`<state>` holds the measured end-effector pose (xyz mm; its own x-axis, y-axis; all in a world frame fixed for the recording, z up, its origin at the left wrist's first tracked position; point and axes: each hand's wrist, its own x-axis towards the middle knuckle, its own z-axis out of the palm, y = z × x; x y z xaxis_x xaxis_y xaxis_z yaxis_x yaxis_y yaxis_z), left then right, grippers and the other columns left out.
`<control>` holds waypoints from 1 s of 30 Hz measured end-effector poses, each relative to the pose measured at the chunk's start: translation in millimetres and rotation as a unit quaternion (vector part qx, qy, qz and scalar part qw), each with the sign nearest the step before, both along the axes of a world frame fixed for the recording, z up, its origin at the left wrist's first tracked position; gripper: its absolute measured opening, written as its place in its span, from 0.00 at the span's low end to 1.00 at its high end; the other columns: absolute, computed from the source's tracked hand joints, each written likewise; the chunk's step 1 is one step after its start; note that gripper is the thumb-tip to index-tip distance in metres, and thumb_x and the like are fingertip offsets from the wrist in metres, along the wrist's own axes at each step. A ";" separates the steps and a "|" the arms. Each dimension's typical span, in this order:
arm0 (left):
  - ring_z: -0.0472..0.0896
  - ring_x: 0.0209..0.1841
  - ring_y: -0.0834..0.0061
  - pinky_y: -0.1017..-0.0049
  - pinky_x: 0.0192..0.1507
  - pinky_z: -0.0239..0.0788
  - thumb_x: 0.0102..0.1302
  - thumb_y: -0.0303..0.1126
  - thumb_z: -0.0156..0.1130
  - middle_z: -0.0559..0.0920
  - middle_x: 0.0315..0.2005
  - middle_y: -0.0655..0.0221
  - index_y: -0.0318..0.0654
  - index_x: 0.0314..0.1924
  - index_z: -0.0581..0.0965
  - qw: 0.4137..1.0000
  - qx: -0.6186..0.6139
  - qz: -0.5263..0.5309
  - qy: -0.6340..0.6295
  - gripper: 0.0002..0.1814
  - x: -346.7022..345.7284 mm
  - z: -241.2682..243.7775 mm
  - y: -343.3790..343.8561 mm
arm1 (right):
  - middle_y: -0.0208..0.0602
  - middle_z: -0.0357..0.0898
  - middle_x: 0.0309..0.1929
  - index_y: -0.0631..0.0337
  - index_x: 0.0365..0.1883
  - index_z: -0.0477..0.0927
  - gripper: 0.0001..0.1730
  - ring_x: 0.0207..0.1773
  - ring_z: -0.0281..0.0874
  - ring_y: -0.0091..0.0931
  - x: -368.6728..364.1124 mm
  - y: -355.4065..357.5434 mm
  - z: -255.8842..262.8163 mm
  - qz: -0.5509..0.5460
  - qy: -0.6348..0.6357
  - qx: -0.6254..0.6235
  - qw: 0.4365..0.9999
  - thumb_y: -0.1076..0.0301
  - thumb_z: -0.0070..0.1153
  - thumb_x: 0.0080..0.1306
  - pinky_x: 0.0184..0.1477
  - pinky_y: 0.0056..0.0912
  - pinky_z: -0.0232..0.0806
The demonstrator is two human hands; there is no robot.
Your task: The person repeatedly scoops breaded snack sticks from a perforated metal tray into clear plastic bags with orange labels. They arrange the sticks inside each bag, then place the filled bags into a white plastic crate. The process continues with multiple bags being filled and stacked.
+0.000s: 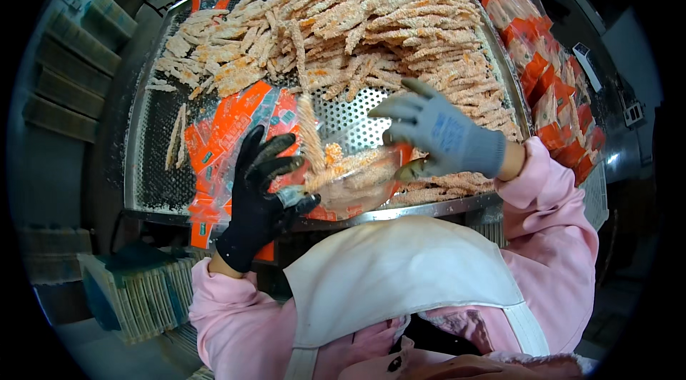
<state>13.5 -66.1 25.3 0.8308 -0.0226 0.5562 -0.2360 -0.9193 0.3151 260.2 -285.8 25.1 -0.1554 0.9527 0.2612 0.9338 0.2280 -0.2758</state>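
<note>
My left hand (260,187), in a black glove, grips the edge of a clear and orange plastic bag (362,192). Several pale, crumb-coated food strips (343,165) lie in the bag, and one long strip (308,131) sticks up at its left end. Over the bag's right end is my right hand (437,131) in a grey knit glove with dark-coated fingers. Its fingers are spread with nothing between them; whether the thumb touches the bag is unclear. Flat orange printed bags (228,128) lie beneath and beside my left hand.
A perforated metal tray (155,165) with a raised rim carries a large heap of coated strips (343,21). Filled orange bags (541,69) are piled along its right side. Stacked slatted racks (142,294) stand at lower left, and more racks (69,74) at far left.
</note>
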 end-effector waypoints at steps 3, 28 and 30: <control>0.74 0.64 0.50 0.47 0.73 0.52 0.53 0.41 0.78 0.78 0.58 0.56 0.42 0.56 0.76 0.999 -0.007 0.021 -0.029 0.32 -4.3 1.3 1.1 | 0.24 0.79 0.52 0.50 0.37 0.77 0.12 0.61 0.75 0.29 4.1 -4.9 9.5 0.014 -0.137 0.008 0.990 0.59 0.64 0.57 0.74 0.63 0.53; 0.73 0.66 0.51 0.51 0.68 0.62 0.54 0.31 0.73 0.85 0.48 0.65 0.41 0.41 0.81 0.983 0.053 -0.097 0.144 0.14 -8.3 29.7 -8.6 | 0.37 0.75 0.63 0.46 0.49 0.81 0.28 0.64 0.72 0.34 -0.3 -7.6 18.4 -0.006 -0.003 0.115 0.993 0.42 0.67 0.54 0.74 0.67 0.45; 0.74 0.64 0.50 0.53 0.66 0.66 0.53 0.28 0.72 0.85 0.48 0.63 0.40 0.42 0.80 0.983 0.051 -0.121 0.125 0.15 -5.2 41.2 -20.3 | 0.38 0.73 0.65 0.46 0.48 0.82 0.27 0.63 0.71 0.37 -3.3 -1.3 16.1 -0.008 -0.039 0.115 0.993 0.44 0.68 0.53 0.73 0.67 0.45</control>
<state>8.3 -86.4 66.5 0.9049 -0.2818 0.3189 -0.3783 -0.8758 0.2998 256.9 -287.1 41.1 -0.1690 0.8717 0.4600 0.9544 0.2612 -0.1442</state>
